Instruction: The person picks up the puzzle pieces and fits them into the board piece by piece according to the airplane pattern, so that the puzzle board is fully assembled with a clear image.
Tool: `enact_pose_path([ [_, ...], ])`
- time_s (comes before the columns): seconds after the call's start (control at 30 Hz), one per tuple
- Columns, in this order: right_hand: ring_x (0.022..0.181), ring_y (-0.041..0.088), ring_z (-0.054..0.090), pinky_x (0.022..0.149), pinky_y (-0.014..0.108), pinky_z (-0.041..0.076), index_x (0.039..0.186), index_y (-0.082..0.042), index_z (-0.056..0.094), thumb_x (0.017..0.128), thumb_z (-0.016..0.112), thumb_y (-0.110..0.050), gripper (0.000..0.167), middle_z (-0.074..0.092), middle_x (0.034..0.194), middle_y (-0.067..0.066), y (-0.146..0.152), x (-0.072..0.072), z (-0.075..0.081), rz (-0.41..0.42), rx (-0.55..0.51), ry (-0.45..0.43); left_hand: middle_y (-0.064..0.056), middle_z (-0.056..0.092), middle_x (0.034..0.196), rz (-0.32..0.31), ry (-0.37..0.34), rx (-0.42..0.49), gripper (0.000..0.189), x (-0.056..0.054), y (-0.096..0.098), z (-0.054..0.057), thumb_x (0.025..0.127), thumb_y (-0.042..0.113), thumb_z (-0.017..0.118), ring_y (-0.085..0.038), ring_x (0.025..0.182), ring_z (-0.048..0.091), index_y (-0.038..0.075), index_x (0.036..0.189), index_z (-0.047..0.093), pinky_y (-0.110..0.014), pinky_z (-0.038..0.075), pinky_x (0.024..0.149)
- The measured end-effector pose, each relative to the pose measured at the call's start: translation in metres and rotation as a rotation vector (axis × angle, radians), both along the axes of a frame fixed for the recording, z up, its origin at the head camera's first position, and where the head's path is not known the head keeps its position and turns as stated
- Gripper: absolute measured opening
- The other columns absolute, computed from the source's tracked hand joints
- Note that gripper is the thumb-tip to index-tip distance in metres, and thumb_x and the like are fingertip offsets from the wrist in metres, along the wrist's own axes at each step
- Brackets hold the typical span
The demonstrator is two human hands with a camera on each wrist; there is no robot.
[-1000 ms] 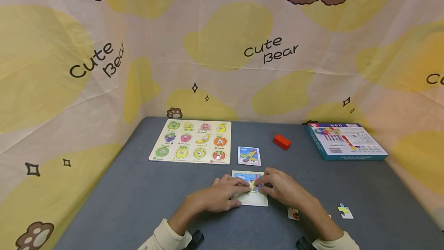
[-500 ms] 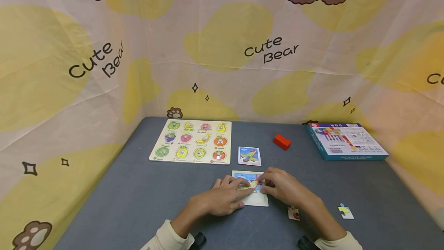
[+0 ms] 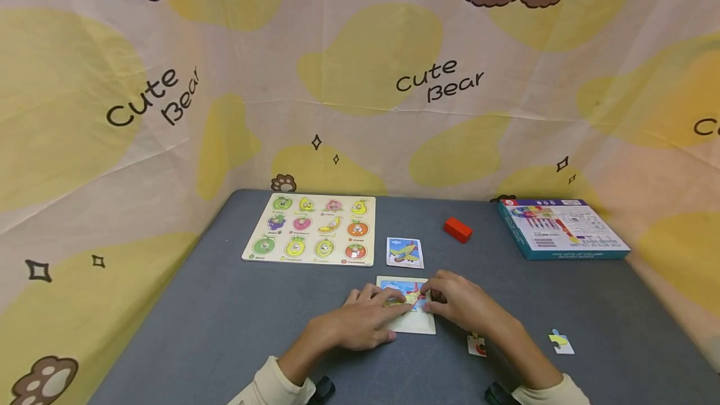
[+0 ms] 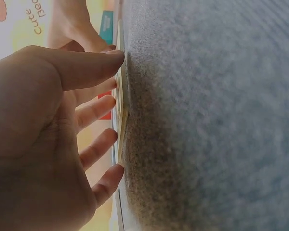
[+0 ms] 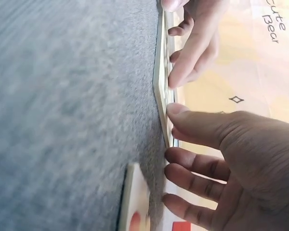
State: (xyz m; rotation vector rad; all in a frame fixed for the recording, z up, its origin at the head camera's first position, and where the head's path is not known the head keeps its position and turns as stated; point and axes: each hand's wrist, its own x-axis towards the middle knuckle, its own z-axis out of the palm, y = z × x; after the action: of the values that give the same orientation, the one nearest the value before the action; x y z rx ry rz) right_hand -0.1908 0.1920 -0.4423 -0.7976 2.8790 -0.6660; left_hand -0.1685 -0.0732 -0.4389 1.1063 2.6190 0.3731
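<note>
A small jigsaw board (image 3: 416,324) lies on the table, its upper part filled with an airplane picture in blue, yellow and red. My left hand (image 3: 362,319) rests on its left side, fingers extended over the picture and thumb by the near left edge. My right hand (image 3: 464,302) is at the board's right side, thumb and index finger pinching a puzzle piece (image 3: 420,299) in the picture, largely hidden by the fingers. In the right wrist view, the other fingers of the right hand (image 5: 216,159) spread beyond the board's edge (image 5: 159,91).
A matching airplane card (image 3: 405,253) lies behind the board. Beyond are a fruit board (image 3: 309,230), a red block (image 3: 458,230) and a flat box (image 3: 562,230). Loose puzzle pieces lie near the right forearm: one red and white piece (image 3: 476,345), another yellow and blue piece (image 3: 560,342).
My left hand has slid slightly right and nearer over the board. The right hand has shifted a little toward the board's right edge, its fingers still at the picture.
</note>
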Motion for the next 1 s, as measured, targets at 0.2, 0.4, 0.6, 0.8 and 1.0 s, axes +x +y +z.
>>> enact_pose_path([
  [0.2,0.087,0.007,0.054,0.075,0.031,0.049,0.121,-0.016,0.076,0.095,0.081,-0.031,0.03,0.058,0.096,-0.01,0.008,0.007,0.004,-0.03,0.059,-0.037,0.013,0.04,0.162,-0.001,0.02,-0.006,0.06,-0.001,0.0,-0.001,0.106,0.039,0.062,-0.022,0.144,0.037,0.039,0.163,0.042,-0.046,0.035,0.106],
  [0.4,0.09,0.007,0.054,0.079,0.034,0.051,0.122,-0.02,0.076,0.093,0.082,-0.039,0.035,0.059,0.1,-0.012,0.025,0.02,0.008,-0.063,0.107,-0.126,0.013,0.04,0.161,-0.005,0.013,0.007,0.06,-0.002,-0.001,-0.001,0.106,0.038,0.063,-0.022,0.143,0.037,0.039,0.162,0.043,-0.045,0.034,0.105],
  [0.6,0.092,0.004,0.053,0.08,0.032,0.051,0.119,-0.021,0.076,0.09,0.083,-0.047,0.039,0.059,0.103,-0.014,0.047,0.036,0.008,-0.033,0.114,-0.113,0.014,0.04,0.161,-0.006,0.017,0.008,0.06,-0.001,-0.002,-0.002,0.106,0.038,0.063,-0.021,0.142,0.037,0.04,0.162,0.043,-0.046,0.034,0.105],
  [0.8,0.095,0.006,0.053,0.083,0.034,0.051,0.121,-0.021,0.076,0.086,0.083,-0.056,0.05,0.058,0.105,-0.014,0.065,0.048,0.007,-0.017,0.136,-0.123,0.013,0.04,0.16,-0.016,0.012,0.021,0.057,-0.003,-0.003,-0.004,0.106,0.036,0.063,-0.021,0.14,0.038,0.038,0.161,0.045,-0.042,0.035,0.102],
  [1.0,0.099,0.01,0.054,0.085,0.039,0.054,0.117,-0.023,0.078,0.086,0.082,-0.057,0.047,0.06,0.107,-0.014,0.075,0.055,0.007,0.0,0.188,-0.103,0.01,0.046,0.158,-0.006,-0.056,0.091,0.055,-0.01,-0.007,-0.001,0.104,0.034,0.068,-0.018,0.137,0.04,0.033,0.157,0.053,-0.034,0.035,0.097],
])
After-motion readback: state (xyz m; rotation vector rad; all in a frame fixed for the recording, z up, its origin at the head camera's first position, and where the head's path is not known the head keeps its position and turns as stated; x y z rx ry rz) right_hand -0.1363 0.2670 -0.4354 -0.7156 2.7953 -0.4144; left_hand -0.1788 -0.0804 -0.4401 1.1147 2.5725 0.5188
